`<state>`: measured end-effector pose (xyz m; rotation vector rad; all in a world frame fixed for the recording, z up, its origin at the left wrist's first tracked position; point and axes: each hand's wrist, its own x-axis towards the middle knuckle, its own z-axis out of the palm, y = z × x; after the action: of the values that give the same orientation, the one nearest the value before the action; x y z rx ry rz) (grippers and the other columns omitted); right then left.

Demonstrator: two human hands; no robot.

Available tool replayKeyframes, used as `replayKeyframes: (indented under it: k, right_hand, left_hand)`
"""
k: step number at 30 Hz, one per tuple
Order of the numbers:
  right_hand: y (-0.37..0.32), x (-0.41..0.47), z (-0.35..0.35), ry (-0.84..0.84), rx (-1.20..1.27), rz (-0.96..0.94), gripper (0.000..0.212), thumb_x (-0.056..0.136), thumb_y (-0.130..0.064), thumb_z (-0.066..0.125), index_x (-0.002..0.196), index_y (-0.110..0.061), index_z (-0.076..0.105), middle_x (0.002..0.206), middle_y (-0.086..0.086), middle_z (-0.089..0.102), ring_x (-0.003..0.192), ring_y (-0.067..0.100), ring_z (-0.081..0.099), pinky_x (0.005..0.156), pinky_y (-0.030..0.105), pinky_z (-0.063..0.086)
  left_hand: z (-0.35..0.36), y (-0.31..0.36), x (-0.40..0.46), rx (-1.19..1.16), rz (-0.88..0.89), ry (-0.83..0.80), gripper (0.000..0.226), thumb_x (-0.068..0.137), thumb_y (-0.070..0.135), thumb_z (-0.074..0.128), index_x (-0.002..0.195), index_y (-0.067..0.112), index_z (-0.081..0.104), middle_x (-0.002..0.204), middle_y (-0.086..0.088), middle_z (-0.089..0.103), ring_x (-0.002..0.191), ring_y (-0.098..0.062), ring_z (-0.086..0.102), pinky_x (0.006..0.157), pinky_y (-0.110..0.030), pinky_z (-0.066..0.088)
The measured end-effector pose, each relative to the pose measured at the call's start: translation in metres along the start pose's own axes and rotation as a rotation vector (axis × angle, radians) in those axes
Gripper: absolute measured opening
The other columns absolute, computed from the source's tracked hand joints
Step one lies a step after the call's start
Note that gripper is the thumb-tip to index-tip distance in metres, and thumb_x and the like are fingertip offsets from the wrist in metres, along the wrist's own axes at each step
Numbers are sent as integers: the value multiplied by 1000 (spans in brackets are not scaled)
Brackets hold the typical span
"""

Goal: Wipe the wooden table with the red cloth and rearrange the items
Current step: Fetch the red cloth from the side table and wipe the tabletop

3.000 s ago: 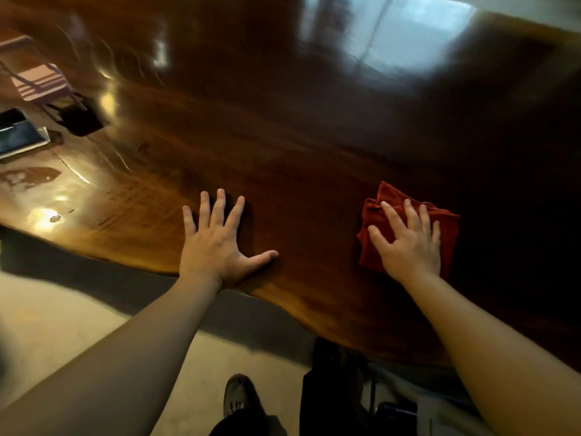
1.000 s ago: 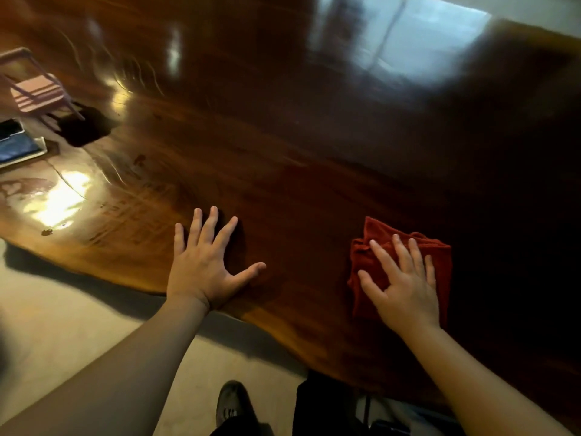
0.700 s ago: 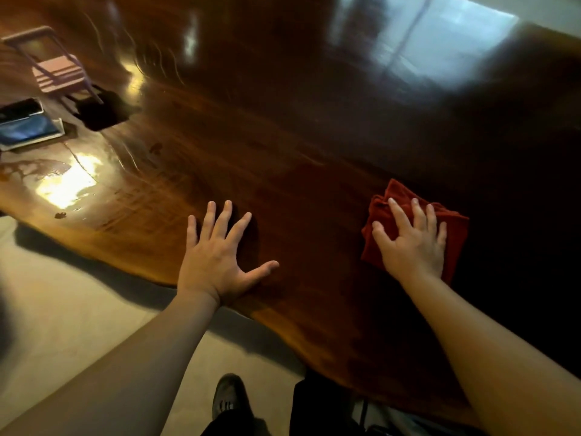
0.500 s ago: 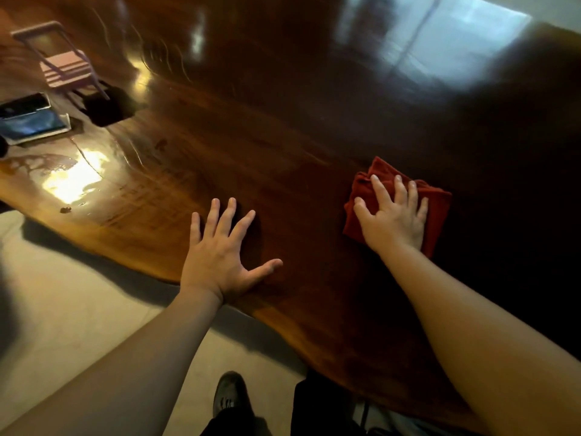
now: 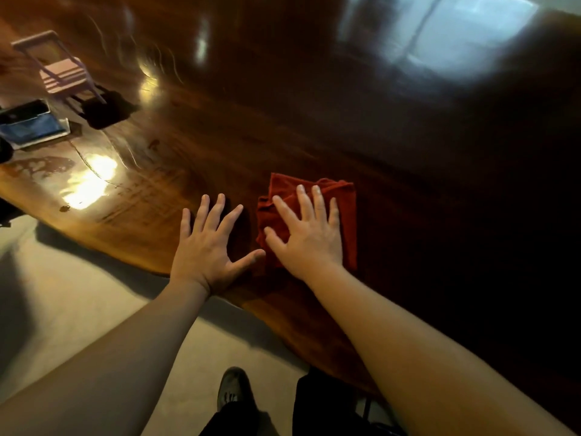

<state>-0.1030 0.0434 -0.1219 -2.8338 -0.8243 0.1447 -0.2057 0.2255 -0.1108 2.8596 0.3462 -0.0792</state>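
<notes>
The right hand (image 5: 309,239) presses flat, fingers spread, on the cloth (image 5: 344,209); the left hand (image 5: 207,247) (also splayed, holding nothing) rests on the table (image 5: 314,121) beside it.

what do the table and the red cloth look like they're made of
Table: looks like solid dark wood under a glossy finish; grain streaks show, the near edge is wavy, and it mirrors a window.
Red cloth: soft, matte, probably terry or microfibre; it folds and creases under the right hand.
</notes>
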Motion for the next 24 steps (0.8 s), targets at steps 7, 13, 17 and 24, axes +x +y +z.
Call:
replayKeyframes:
  k: [7, 13, 17, 24]
  right_hand:
    - [2, -51, 1, -27, 38, -74, 69, 91, -77, 24, 153, -47, 22, 166, 6, 18, 153, 31, -3, 119, 58, -4]
    - [16, -90, -6, -99, 60, -78, 69, 91, -78, 23, 154, -49, 19, 166, 4, 17, 153, 29, -5, 119, 56, -7]
    - [29, -113, -12, -176, 67, -66, 71, 90, -79, 22, 154, -51, 14, 167, 3, 12, 152, 27, -11, 118, 55, -12]
    - [32, -99, -36, -372, 140, -74, 84, 79, -82, 35, 153, -48, 11, 167, 0, 6, 150, 24, -15, 113, 51, -21]
  left_hand:
    - [-1, 3, -1, 34, -8, -24, 106, 77, 96, 20, 158, 29, 25, 169, -9, 14, 155, -30, -1, 122, -61, 1]
    - [-1, 10, -4, 80, -39, -40, 112, 72, 99, 24, 159, 28, 23, 168, -10, 13, 155, -31, 0, 121, -62, 2]
    - [-1, 16, -16, 42, -86, -63, 110, 72, 99, 25, 158, 30, 25, 168, -8, 15, 155, -29, 0, 121, -62, 3]
    - [-16, 41, -48, 42, -189, -63, 109, 73, 99, 26, 158, 31, 22, 168, -7, 16, 155, -28, 1, 120, -63, 9]
